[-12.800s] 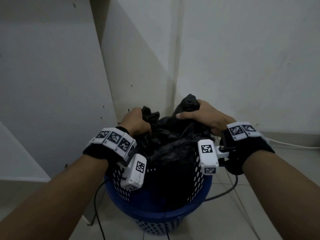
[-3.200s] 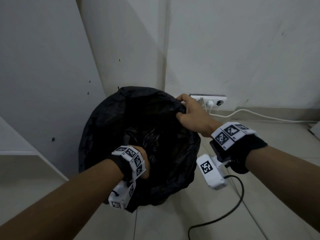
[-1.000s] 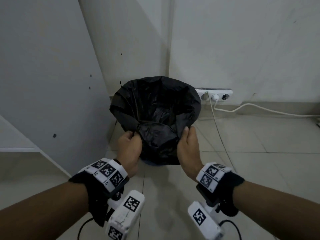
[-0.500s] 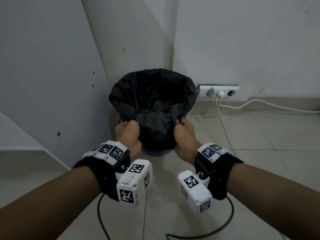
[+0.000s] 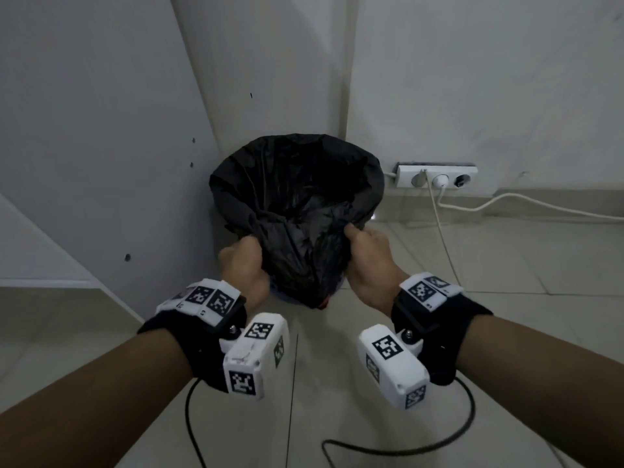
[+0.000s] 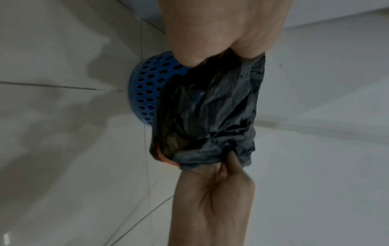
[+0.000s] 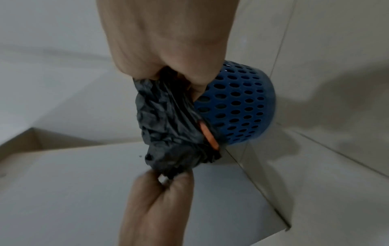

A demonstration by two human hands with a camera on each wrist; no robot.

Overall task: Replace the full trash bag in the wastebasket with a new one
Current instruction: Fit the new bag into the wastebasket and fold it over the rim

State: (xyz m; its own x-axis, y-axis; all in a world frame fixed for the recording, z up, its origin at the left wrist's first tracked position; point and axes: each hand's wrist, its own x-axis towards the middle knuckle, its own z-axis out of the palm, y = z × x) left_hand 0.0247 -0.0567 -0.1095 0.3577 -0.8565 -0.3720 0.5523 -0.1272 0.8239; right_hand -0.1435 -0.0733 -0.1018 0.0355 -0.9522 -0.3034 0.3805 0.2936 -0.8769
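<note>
A black trash bag (image 5: 297, 197) lines a blue perforated wastebasket (image 7: 240, 106) that stands on the floor in the corner. The bag's mouth is spread over the rim and hides most of the basket in the head view. My left hand (image 5: 241, 265) grips bunched bag plastic (image 6: 208, 108) at the near left of the rim. My right hand (image 5: 366, 255) grips the same gathered fold at the near right. The plastic is pulled taut between the two hands. An orange strip (image 7: 208, 134) shows at the bag's edge.
A white power strip (image 5: 435, 175) lies on the floor against the wall right of the basket, with white cords (image 5: 506, 201) running right. A black cable (image 5: 398, 447) loops on the tiles near me. A pale panel (image 5: 84, 163) stands left.
Both hands went from holding the near rim with straighter fingers to gripping bunched plastic and pulling it down over the basket's front. The head view drew slightly back.
</note>
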